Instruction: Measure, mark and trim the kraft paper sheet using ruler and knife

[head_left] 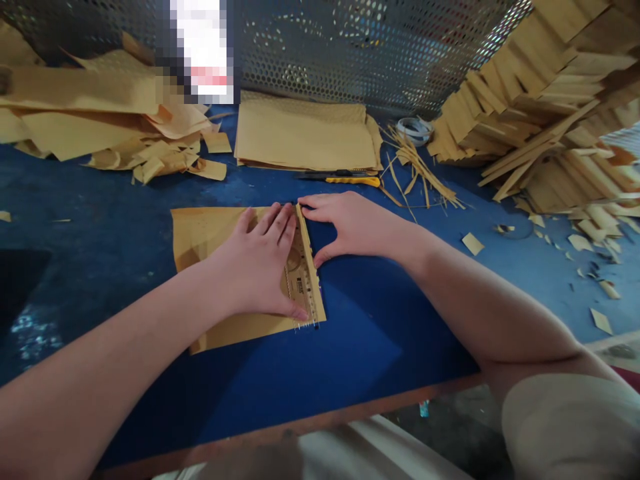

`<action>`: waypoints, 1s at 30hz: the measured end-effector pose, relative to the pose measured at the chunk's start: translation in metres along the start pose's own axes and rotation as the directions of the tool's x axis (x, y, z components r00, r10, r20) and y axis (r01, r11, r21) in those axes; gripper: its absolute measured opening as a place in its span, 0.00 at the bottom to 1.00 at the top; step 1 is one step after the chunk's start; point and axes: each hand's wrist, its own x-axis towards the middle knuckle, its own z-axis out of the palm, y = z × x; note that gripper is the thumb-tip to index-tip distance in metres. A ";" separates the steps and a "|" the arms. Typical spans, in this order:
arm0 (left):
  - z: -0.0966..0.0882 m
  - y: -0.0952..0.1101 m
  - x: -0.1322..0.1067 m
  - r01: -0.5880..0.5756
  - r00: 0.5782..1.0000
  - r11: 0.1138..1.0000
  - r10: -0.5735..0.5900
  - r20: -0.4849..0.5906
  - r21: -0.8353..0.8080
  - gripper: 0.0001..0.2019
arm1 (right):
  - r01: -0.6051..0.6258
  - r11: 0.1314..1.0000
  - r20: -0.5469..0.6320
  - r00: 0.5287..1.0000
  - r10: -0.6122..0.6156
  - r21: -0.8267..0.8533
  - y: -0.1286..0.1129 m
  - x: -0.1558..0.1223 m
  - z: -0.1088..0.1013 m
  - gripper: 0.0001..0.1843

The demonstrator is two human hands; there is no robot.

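A tan sheet of thin veneer-like material (210, 233) lies flat on the blue table (375, 320). A clear plastic ruler (305, 273) rests along the sheet's right edge. My left hand (260, 260) lies flat on the sheet, fingers stretched out, pressing the ruler down. My right hand (345, 223) rests just right of the ruler, fingers spread, fingertips touching the ruler's far end and thumb against its side. Neither hand holds anything.
A yellow utility knife (350, 180) lies beyond my hands, in front of a stack of tan sheets (305, 133). Scraps (150, 153) pile at the back left. Thin strips (415, 167) and a tape roll (414, 128) lie right. Cut pieces (540, 100) heap at the far right.
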 end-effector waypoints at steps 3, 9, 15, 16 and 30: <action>-0.003 0.000 0.000 0.001 1.000 1.000 -0.001 0.018 0.011 0.79 | -0.037 0.999 -0.003 0.999 0.038 0.006 0.000 0.001 0.002 0.45; -0.007 0.001 0.000 0.009 1.000 1.000 -0.009 0.030 0.015 0.79 | -0.079 0.996 -0.022 0.997 0.080 0.046 -0.001 0.000 0.005 0.46; -0.009 0.003 -0.001 -0.004 1.000 1.000 0.003 0.023 0.019 0.79 | -0.147 0.982 -0.056 0.986 0.155 0.120 0.000 0.002 0.008 0.48; -0.010 0.003 -0.001 -0.003 1.000 1.000 0.002 0.025 0.025 0.79 | -0.155 0.979 -0.061 0.985 0.164 0.131 0.000 0.002 0.008 0.48; -0.012 0.004 -0.002 -0.003 0.999 1.000 0.002 0.043 0.026 0.78 | -0.179 0.968 -0.095 0.976 0.197 0.174 0.008 0.008 0.009 0.45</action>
